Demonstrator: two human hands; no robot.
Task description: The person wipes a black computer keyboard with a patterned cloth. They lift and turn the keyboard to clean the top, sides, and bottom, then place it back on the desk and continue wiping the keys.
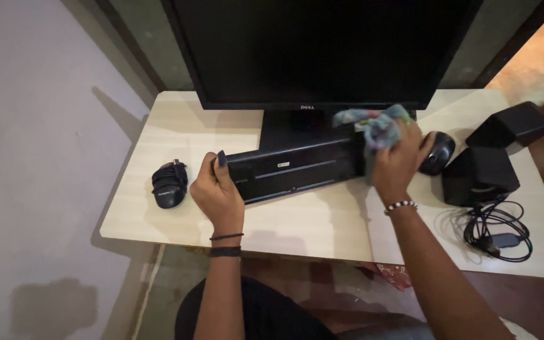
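Keyboard (pixel 294 170), one and black, is standing tipped up on its long edge on the pale wooden desk (pixel 303 223), just in front of the single black monitor (pixel 313 50). One left hand (pixel 216 192) is gripping its left end, fingers wrapped over the top edge. One right hand (pixel 398 160) is clutching a bunched multicoloured cloth (pixel 376 126) and pressing it against the keyboard's right end. Two mice are lying on the desk: one (pixel 170 184) with its cord wound around it, left of the left hand, another (pixel 437 153) just beside the right hand. Two black speakers (pixel 480 176) (pixel 511 124) are sitting at the right, with one tangle of cables (pixel 495 233) near them.
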